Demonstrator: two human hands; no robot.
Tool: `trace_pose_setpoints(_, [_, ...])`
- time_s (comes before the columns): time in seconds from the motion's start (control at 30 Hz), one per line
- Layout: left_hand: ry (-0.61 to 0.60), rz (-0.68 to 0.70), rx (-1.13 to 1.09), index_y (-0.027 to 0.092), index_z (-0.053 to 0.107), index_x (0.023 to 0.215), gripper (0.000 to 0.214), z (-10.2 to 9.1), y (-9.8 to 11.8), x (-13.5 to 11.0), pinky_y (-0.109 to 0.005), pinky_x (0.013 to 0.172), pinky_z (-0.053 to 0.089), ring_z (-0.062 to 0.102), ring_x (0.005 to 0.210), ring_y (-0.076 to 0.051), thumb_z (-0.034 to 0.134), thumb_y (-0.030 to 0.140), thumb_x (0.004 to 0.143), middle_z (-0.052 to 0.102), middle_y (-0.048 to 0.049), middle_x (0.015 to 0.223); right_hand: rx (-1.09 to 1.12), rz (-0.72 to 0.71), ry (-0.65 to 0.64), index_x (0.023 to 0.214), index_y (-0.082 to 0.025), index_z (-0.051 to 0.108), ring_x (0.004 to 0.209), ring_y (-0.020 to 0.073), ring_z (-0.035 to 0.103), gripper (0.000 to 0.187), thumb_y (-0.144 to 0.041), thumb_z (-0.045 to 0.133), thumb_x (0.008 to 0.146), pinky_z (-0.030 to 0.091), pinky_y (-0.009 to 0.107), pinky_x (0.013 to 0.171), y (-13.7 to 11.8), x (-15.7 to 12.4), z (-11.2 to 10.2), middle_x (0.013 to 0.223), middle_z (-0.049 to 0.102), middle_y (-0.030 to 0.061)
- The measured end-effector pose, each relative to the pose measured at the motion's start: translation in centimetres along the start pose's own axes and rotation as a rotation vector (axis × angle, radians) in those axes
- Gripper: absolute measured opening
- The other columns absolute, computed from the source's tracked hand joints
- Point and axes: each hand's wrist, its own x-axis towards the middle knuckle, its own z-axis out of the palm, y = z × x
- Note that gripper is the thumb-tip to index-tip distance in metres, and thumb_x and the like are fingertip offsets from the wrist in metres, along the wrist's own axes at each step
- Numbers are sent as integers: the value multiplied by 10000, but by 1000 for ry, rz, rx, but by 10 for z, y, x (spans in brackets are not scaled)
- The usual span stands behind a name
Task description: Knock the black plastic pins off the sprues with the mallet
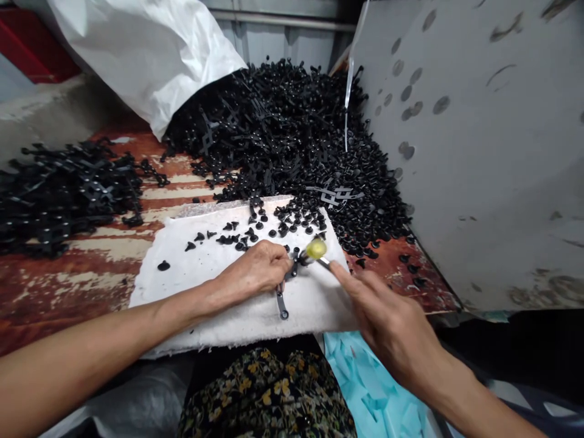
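Observation:
My left hand (262, 267) is closed in a pinch on a black jointed plastic strip (283, 306), part of which is hidden by the fingers. The strip rests on a white cloth-like pad (201, 325), and one arm with a ringed end points toward me. In my right hand (387, 316) is a small mallet with a yellow end (316, 248) and a thin metal handle. Its head is blurred and lies just right of the strip's upper end, so I cannot tell if they touch. Several loose black pegs with round flat heads (272, 233) lie on the pad beyond my left hand.
A big heap of black parts (283, 121) stands behind the pad, partly under a white sack (155, 48). Another pile of jointed black strips (68, 194) is at left. A stained grey panel (479, 152) bounds the right side. Pale blue pieces (369, 383) lie below.

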Motion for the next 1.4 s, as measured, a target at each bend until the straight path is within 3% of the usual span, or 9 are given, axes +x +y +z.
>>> trace_pose_setpoints(0.1, [1, -2, 29, 186, 502, 581, 240, -2, 2, -1, -219, 423, 242, 382, 444, -91, 468, 290, 795, 504, 31, 499, 38, 53, -5, 1474, -243, 424, 864, 216, 717, 621, -16, 428, 896, 605, 308, 669, 0, 0, 1, 1098, 698, 126])
trace_pose_setpoints(0.27, [-90, 89, 47, 182, 509, 646, 224, -4, 14, -12, -218, 484, 282, 403, 504, -98, 453, 294, 832, 452, 50, 543, 341, 343, 95, 1343, -176, 556, 1049, 229, 687, 404, -208, 518, 942, 573, 370, 880, -3, 15, 3, 1195, 704, 124])
trace_pose_setpoints(0.4, [-173, 233, 161, 181, 559, 713, 226, -1, 20, -25, -228, 510, 271, 380, 524, -101, 432, 277, 873, 426, 53, 563, 614, 481, -6, 1212, -170, 620, 956, 235, 699, 378, -318, 618, 864, 578, 378, 817, -3, 33, 14, 1088, 733, 98])
trace_pose_setpoints(0.63, [-83, 285, 291, 192, 630, 767, 231, -2, 14, -47, -251, 600, 319, 467, 590, -118, 453, 266, 896, 534, 26, 625, 1044, 580, -142, 940, -206, 633, 676, 138, 625, 187, -233, 665, 758, 498, 259, 609, -18, 52, 25, 767, 685, -9])
trace_pose_setpoints(0.7, [90, 256, 213, 201, 637, 877, 138, -3, 7, -51, -255, 654, 365, 523, 676, -134, 536, 293, 857, 604, 11, 727, 1124, 654, -139, 938, -212, 622, 513, 87, 531, 193, -248, 673, 755, 407, 204, 461, -23, 56, 24, 702, 649, -39])
trace_pose_setpoints(0.8, [332, 124, -125, 205, 549, 1092, 393, -6, -5, -55, -281, 707, 440, 592, 815, -167, 671, 381, 762, 659, -45, 967, 1161, 776, -68, 968, -218, 596, 366, 38, 337, 259, -297, 695, 742, 244, 182, 337, -27, 60, 25, 642, 585, -82])
trace_pose_setpoints(1.0, [83, -147, -766, 160, 517, 892, 551, 0, -4, -55, -231, 483, 452, 622, 637, -153, 810, 498, 571, 667, -53, 774, 1192, 823, -4, 975, -219, 566, 371, 42, 335, 336, -348, 727, 710, 246, 174, 328, -35, 67, 35, 606, 535, -101])
trace_pose_setpoints(1.17, [158, -149, -764, 170, 513, 777, 351, -5, -1, -39, -146, 339, 266, 396, 350, -48, 775, 377, 667, 512, 62, 429, 1138, 807, 2, 995, -198, 593, 403, 52, 360, 319, -374, 696, 749, 270, 182, 335, -36, 65, 39, 658, 552, -67])
trace_pose_setpoints(1.4, [259, -263, -757, 162, 496, 677, 231, -20, -1, -14, -127, 326, 124, 243, 302, 0, 710, 155, 763, 368, 113, 395, 1128, 921, 118, 1008, -231, 559, 401, 51, 356, 326, -410, 693, 772, 261, 169, 331, -25, 44, 34, 701, 545, -69])
